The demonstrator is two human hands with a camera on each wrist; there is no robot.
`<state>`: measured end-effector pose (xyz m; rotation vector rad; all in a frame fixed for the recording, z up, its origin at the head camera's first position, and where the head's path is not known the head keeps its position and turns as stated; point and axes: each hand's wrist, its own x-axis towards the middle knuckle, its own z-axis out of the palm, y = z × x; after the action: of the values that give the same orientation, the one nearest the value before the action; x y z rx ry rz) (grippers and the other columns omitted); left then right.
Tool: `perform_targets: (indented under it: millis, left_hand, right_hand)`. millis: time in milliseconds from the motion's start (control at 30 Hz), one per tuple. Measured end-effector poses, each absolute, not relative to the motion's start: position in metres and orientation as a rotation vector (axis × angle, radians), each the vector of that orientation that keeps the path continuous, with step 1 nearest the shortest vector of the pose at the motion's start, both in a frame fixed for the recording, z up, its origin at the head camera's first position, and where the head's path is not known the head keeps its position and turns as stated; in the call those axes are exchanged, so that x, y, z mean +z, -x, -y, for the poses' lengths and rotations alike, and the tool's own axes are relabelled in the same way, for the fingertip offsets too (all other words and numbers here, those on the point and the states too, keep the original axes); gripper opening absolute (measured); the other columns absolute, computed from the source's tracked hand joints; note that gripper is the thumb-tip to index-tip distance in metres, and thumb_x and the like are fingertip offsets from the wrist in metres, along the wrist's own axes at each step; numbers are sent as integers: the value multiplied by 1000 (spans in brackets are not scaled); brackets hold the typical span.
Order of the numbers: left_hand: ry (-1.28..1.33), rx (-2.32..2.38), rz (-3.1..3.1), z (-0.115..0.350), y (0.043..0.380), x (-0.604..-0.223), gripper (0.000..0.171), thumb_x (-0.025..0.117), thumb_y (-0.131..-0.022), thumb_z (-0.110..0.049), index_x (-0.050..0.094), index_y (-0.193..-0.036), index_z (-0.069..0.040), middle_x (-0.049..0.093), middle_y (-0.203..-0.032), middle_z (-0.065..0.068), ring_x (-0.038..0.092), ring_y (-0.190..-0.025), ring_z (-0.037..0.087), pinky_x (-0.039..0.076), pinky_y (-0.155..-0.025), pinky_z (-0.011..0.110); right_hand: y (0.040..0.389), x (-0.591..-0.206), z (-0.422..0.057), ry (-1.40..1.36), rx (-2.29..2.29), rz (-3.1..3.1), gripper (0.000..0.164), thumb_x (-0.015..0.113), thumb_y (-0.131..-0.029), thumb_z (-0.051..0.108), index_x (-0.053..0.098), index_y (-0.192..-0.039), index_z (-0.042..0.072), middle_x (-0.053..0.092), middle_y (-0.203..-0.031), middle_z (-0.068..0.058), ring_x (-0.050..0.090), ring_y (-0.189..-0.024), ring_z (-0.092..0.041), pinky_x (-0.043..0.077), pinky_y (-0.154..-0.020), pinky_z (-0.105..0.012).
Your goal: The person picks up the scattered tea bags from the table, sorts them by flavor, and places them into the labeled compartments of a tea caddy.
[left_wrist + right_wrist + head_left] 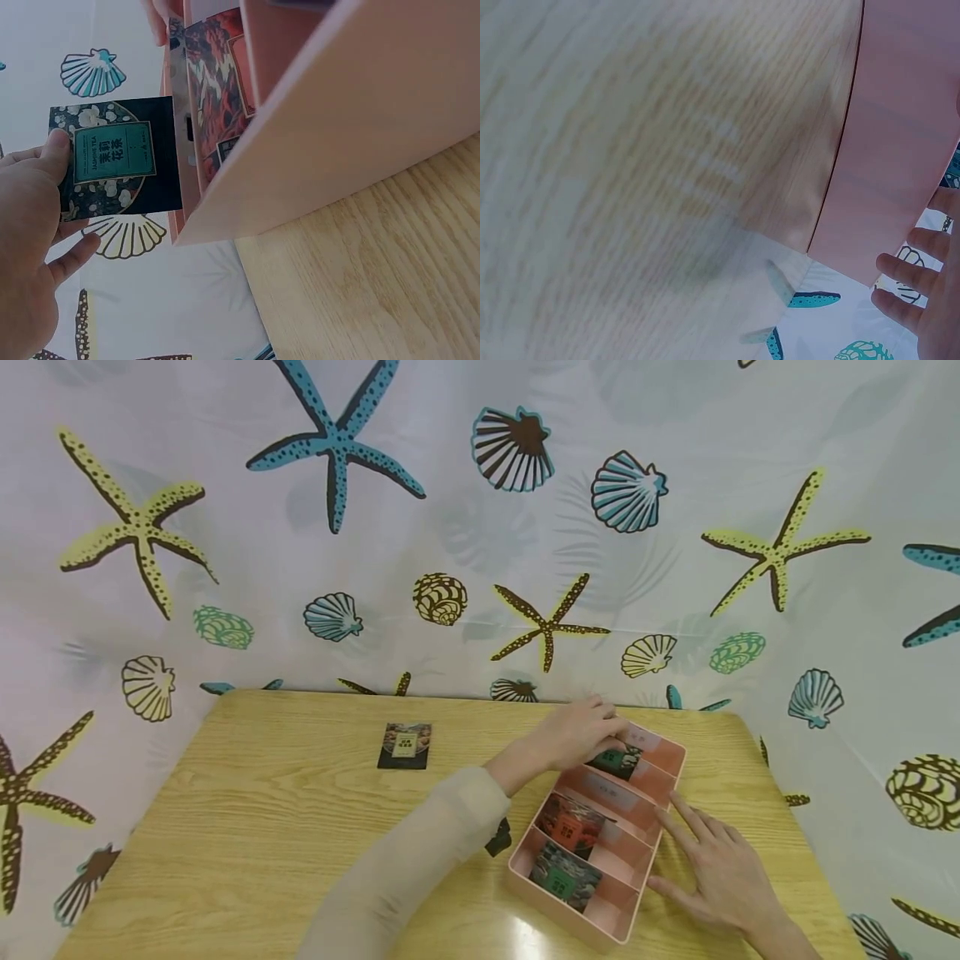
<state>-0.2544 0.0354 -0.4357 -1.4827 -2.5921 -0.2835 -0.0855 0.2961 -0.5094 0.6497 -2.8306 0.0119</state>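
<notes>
My left hand (573, 733) pinches a dark green jasmine tea bag packet (116, 161) between thumb and fingers. In the left wrist view the packet's lower edge is at the rim of the pink divided box (315, 135); in the head view it is over the far part of the box (577, 924). My right hand (716, 868) lies along the box's right side, fingers extended with the tips at its wall. A red packet (572, 827) and a green-labelled packet (564, 877) stand in the nearer compartments.
Another dark packet (405, 746) lies flat on the wooden table (285, 810), left of the box. A small black object (498, 837) shows beside the left sleeve. Behind the table hangs a curtain (465, 543) printed with starfish and shells.
</notes>
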Motion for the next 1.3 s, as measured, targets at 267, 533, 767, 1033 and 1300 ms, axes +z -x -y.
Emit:
perform_targets:
  millis: [267,533,767,1033,1300]
  left_hand:
    - [1542,-201,2632,-43,257,-445,27,52,-110,-40,65,-127,-23,73,-123,-8,65,-125,13,43,-121,32]
    - [1550,-91,2700,-51,255,-458,35,49,-109,-46,64,-134,-27,69,-134,-9,62,-126,16,53,-104,31]
    - [1534,38,2709,-50,254,-468,32,50,-109,-46,65,-130,-28,71,-126,-8,63,-112,16,54,-95,32]
    - [1518,15,2728,-44,255,-470,37,53,-108,-49,64,-135,-25,68,-129,-3,63,-119,16,54,-101,33]
    - [1434,-218,2802,-5,263,-453,49,55,-107,-53,63,-140,-18,64,-132,4,60,-124,22,51,-108,38]
  right_hand:
    - [85,-509,-295,-653,-2,2835,92,68,-85,77,53,-155,19,50,-161,-14,67,-125,-41,56,-99,-59]
    - [85,-509,-297,-649,0,2830,94,68,-84,78,54,-155,18,50,-161,-15,68,-123,-40,57,-97,-59]
    - [85,-508,-297,-654,10,2826,94,68,-84,78,54,-155,18,50,-162,-14,68,-123,-40,56,-98,-59]
    - [86,-509,-297,-659,0,2822,94,66,-85,79,54,-155,19,50,-162,-14,68,-122,-40,56,-98,-58]
    - [87,-509,-298,-670,3,2809,93,66,-85,78,53,-155,18,50,-161,-15,68,-123,-40,56,-98,-58]
